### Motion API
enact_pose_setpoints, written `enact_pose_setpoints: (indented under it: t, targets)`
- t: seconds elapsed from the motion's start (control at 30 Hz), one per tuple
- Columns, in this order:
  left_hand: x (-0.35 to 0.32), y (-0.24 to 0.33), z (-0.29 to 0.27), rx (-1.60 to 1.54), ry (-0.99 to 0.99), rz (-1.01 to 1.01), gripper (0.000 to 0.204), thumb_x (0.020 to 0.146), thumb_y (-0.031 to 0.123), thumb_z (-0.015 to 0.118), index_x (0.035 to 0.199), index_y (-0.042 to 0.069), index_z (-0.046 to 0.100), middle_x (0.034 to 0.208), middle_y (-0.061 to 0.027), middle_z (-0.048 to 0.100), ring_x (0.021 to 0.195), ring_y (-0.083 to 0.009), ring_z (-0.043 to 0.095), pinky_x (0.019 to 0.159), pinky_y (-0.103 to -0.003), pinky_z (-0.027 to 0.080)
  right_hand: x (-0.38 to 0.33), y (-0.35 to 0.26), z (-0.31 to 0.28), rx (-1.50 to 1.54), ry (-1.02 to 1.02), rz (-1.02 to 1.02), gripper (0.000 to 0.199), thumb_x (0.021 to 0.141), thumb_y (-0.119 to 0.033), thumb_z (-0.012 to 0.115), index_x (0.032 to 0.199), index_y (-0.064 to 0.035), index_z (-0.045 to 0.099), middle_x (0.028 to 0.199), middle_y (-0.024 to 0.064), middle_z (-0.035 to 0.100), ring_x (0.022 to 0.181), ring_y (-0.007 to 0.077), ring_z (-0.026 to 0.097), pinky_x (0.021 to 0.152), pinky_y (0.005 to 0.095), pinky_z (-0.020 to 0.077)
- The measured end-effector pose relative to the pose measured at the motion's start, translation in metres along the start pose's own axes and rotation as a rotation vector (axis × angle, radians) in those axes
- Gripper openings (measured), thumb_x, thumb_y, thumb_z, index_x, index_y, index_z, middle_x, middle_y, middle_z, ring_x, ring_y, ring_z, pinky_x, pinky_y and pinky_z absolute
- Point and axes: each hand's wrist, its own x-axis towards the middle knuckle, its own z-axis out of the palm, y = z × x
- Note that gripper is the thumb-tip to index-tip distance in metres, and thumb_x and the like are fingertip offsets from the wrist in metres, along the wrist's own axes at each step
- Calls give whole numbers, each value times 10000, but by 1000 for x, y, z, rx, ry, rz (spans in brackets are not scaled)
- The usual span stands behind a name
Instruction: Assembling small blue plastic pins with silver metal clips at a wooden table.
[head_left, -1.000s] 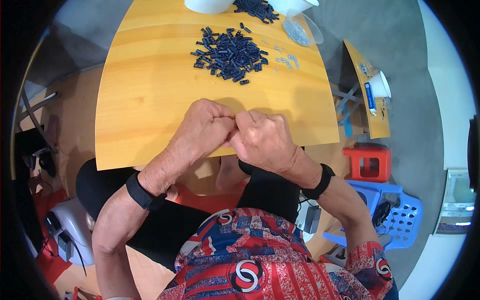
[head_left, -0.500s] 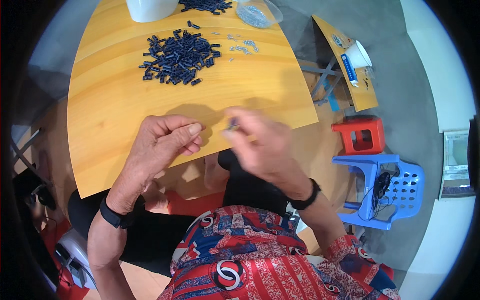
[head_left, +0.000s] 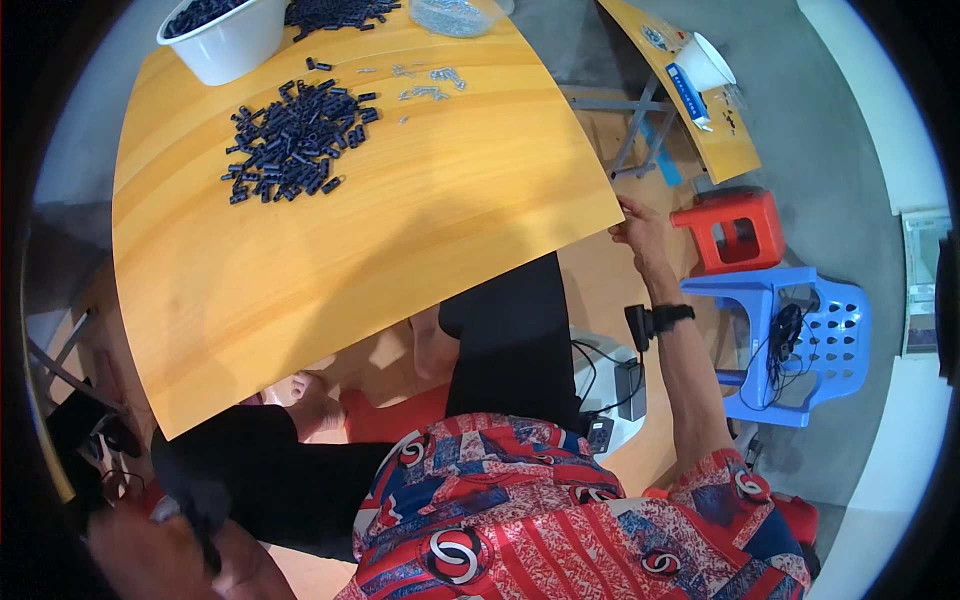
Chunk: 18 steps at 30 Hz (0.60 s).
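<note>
My right hand point(head_left: 640, 235) is at the right front corner of the yellow wooden table point(head_left: 420, 230), its fingers bent around the edge; the fingertips are partly hidden there. No small part shows in it. My left hand point(head_left: 150, 545) is low at the left, beside my thigh and away from the table, smeared by motion, so its fingers cannot be read. On the table lies a loose heap of small black tubular parts point(head_left: 295, 140). Several small silvery metal pieces point(head_left: 430, 92) are scattered to its right.
A white tub point(head_left: 225, 50) of black parts stands at the far left, near another black pile point(head_left: 335, 12) and a clear dish point(head_left: 455, 15) of metal pieces. To the right are a second table point(head_left: 735, 150), a red stool point(head_left: 735, 230) and a blue chair point(head_left: 780, 345) with cables.
My hands have parted from above the table's front edge: the right went to the table corner, the left down to the lower left. The small dark part in my right fingers no longer shows.
</note>
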Motion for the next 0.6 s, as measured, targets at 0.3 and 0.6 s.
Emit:
enact_pose_setpoints:
  t: [0.3,0.6]
  targets:
    - [-1,-25,5,86,33,-32,457,874,306,541,1263,72,481,1186,-172,542,1155,-253,484,1021,-329,322,108,99,13,-70,-235,-206,313,858,-194,580,1084,20,616,954,108,659,805,173,630,668,301,500]
    - [5,-51,15,126,61,-61,451,872,296,543,1259,72,483,1180,-171,545,1148,-250,489,1015,-327,328,99,41,-5,265,-26,65,267,859,-133,579,1090,0,587,972,108,640,783,181,625,665,287,494]
